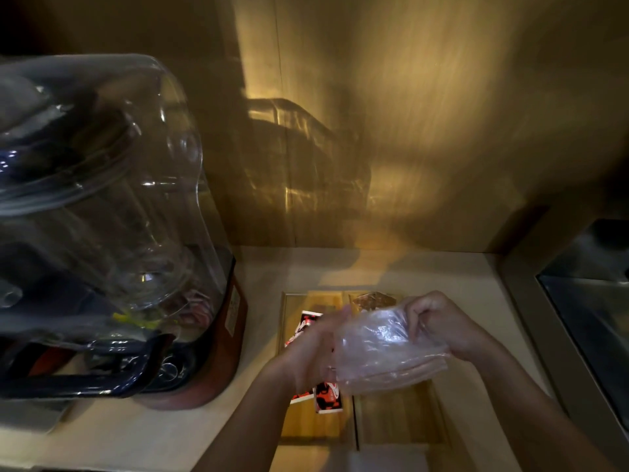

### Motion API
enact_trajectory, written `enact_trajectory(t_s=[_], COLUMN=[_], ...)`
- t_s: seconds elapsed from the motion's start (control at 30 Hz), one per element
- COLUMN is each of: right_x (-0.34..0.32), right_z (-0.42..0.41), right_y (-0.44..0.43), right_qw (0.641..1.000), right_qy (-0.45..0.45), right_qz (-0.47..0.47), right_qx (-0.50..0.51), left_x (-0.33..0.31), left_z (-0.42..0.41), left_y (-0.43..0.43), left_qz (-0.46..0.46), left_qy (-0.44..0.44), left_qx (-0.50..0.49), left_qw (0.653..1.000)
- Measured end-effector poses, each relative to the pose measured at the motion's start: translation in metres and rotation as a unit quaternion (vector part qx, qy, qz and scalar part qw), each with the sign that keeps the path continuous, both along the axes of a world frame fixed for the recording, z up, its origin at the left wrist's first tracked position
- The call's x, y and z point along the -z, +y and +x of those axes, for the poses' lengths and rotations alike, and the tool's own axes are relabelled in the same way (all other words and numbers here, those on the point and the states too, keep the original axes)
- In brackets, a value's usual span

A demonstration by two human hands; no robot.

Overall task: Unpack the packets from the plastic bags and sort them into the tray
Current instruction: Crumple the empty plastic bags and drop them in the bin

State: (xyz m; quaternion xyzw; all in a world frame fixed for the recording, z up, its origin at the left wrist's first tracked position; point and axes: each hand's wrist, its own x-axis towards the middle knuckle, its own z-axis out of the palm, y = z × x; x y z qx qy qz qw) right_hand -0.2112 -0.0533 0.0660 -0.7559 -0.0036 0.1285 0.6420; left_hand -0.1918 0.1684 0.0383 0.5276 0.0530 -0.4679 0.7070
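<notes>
Now the unpacking step seems in hand: above the wooden tray (401,424), the right hand (439,327) pinches the clear plastic bag (384,349) shut-fingered, while the left hand (313,349) curls against its mouth, grip unclear. Red packets (328,398) already lie in the tray's left compartment. Next likely: draw out any remaining packet.

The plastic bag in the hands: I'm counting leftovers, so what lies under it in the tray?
Under the plastic bag, red-black-white packets lie in the wooden tray's left compartment. The bag and the left hand cover more of them, so no count is possible.
</notes>
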Motion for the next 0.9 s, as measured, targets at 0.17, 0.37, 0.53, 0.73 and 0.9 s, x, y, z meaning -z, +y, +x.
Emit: enact_trajectory(t_s=[0.17, 0.37, 0.53, 0.73, 0.9], right_x=[-0.001, 0.016, 0.032, 0.048, 0.065], right_z=[-0.009, -0.033, -0.041, -0.049, -0.073], right_y=[0.029, 0.057, 0.075, 0.099, 0.128], right_qw=[0.997, 0.962, 0.979, 0.996, 0.998], right_qy=[-0.002, 0.163, 0.177, 0.078, 0.036], right_qz=[-0.036, 0.2, 0.101, 0.044, -0.01], right_qx=[0.072, 0.084, 0.015, 0.028, -0.054], left_x=[0.009, 0.011, 0.012, 0.023, 0.035], left_z=[-0.024, -0.039, -0.059, -0.111, -0.168], left_y=[0.014, 0.041, 0.054, 0.062, 0.068], left_qz=[-0.005, 0.051, 0.08, 0.133, 0.15], left_qy=[-0.001, -0.064, -0.07, -0.041, 0.034], left_qx=[0.024, -0.118, -0.233, -0.342, -0.459], left_qw=[1.0, 0.99, 0.967, 0.929, 0.875])
